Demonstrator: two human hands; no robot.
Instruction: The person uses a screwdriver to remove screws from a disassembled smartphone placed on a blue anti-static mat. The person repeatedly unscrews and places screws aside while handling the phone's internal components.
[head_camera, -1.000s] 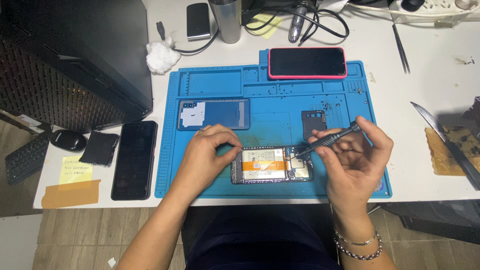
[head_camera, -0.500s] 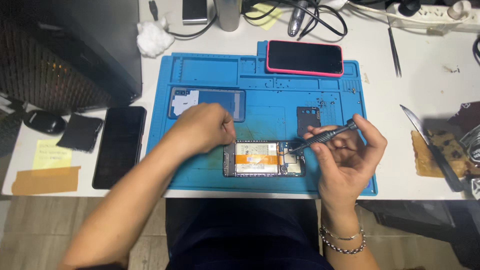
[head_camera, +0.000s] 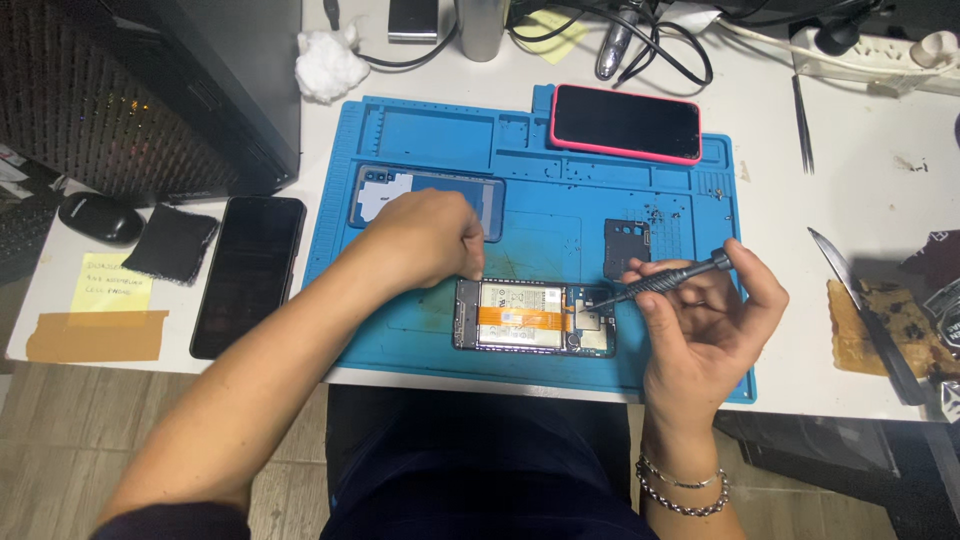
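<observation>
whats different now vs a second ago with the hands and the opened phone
The left hand has shifted from the opened phone's left edge up toward its top left corner, fingers curled there. The right hand keeps holding the screwdriver, tip at the phone's right end. The phone, the blue mat, the pink-cased phone and the back cover lie as before.

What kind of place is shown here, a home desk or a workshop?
Most likely a phone repair bench. An opened phone lies on a blue repair mat, the right hand holds a screwdriver over it, and other phones wait nearby.
</observation>
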